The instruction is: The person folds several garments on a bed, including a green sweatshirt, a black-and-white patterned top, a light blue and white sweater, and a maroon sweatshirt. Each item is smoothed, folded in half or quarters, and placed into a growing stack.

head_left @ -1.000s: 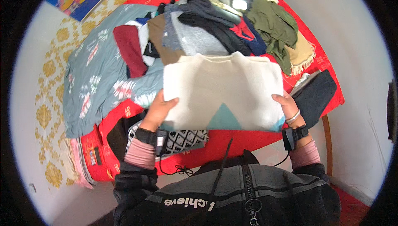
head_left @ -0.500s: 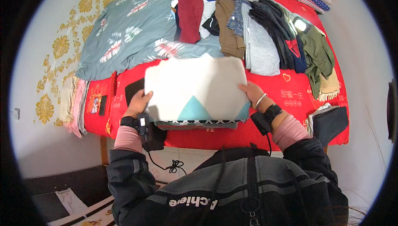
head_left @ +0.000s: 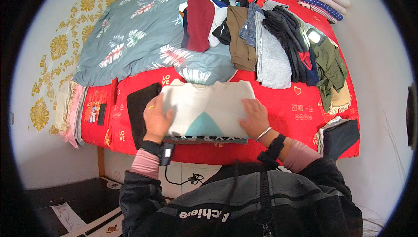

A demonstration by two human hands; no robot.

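A folded cream knit sweater [head_left: 209,102] with a teal triangle lies on a low stack of folded clothes [head_left: 207,140] near the bed's front edge. My left hand [head_left: 157,116] rests along the sweater's left side, fingers stretched out and the thumb apart. On its right side my right hand [head_left: 255,117] lies with fingers extended over the knit. Neither hand is gripping the fabric. Just left of the sweater is a dark brown folded garment [head_left: 141,110], partly covered by my left hand and wrist. Most of the stack underneath is hidden by the sweater.
Behind the sweater spreads a grey-green leaf-patterned quilt [head_left: 135,41]. A row of clothes holds a maroon garment [head_left: 200,23], brown trousers [head_left: 241,41], grey trousers [head_left: 273,54] and an olive garment [head_left: 331,63]. Dark folded clothing [head_left: 342,137] sits at right; a black phone [head_left: 101,114] at left.
The sweater has come down flat onto the stack, slightly lower in view. My hands have gone from pinching its side edges to resting spread on its sides.
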